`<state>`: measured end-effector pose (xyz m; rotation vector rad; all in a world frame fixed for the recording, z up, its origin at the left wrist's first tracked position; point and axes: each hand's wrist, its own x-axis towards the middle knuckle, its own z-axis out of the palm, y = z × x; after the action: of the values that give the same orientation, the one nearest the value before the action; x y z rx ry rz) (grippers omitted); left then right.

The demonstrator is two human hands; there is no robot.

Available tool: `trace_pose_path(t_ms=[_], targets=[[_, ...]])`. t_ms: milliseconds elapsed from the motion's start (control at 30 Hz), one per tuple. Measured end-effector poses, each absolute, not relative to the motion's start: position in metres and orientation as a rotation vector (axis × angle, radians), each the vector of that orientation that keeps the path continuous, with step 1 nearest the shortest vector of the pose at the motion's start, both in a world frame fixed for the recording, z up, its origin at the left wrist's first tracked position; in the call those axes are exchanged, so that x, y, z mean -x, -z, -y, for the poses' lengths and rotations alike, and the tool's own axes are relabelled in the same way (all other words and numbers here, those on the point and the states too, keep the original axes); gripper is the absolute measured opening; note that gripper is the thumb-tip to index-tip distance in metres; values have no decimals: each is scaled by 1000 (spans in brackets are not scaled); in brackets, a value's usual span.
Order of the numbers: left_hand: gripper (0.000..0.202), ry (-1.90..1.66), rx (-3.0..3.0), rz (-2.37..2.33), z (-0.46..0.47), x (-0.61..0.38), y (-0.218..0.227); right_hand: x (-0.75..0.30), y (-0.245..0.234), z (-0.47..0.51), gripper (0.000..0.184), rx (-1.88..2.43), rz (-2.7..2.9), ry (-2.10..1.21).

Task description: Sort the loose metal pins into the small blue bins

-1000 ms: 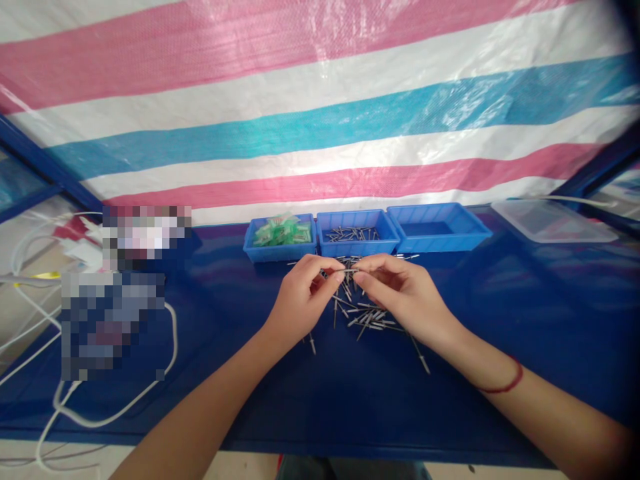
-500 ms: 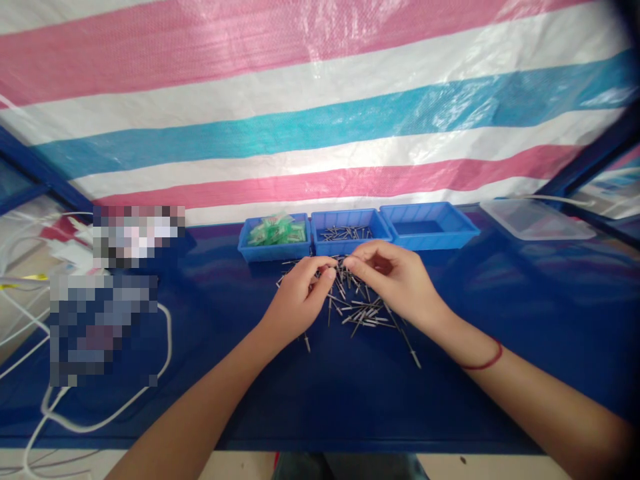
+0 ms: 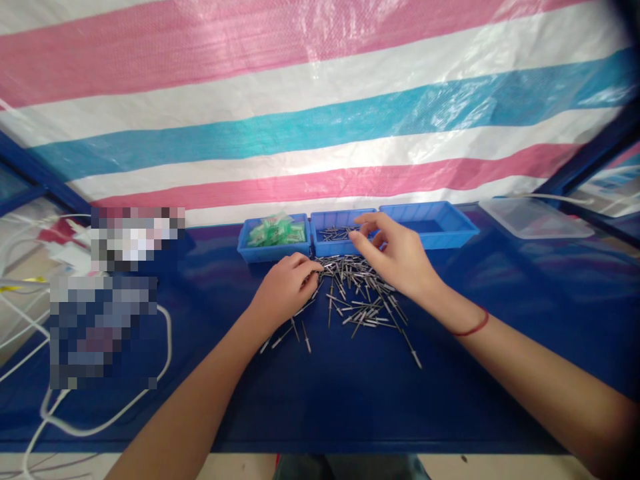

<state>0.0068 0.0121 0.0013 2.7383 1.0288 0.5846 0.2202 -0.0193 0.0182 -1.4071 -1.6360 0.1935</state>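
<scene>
A loose pile of metal blind rivets lies on the blue table in front of the bins. My left hand is at the pile's left side, its fingers curled together and touching the rivets; what lies under the fingertips is hidden. My right hand hovers over the front of the middle blue bin, thumb and fingers apart, with nothing visible between them. More rivets lie inside that bin, partly covered by my right hand.
The left blue bin holds small green-and-clear packets. A third blue bin stands at right, beside a clear plastic lid. White cables and blurred-out items occupy the left side. A striped sheet hangs behind.
My hands have moved apart from their meeting point above the pile. The right hand rose toward the middle bin and its fingers spread; the left went slightly left, down onto the rivets.
</scene>
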Motion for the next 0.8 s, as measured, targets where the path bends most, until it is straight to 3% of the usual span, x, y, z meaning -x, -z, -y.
trace_pose_path(t_ms=[367, 800], targets=[[27, -285, -2981, -1217, -7, -26, -2, -217, -2, 38, 28, 1327, 1708, -458], [27, -352, -2987, -1069, -6, -27, 5, -213, 0, 44, 25, 1320, 1810, -473]])
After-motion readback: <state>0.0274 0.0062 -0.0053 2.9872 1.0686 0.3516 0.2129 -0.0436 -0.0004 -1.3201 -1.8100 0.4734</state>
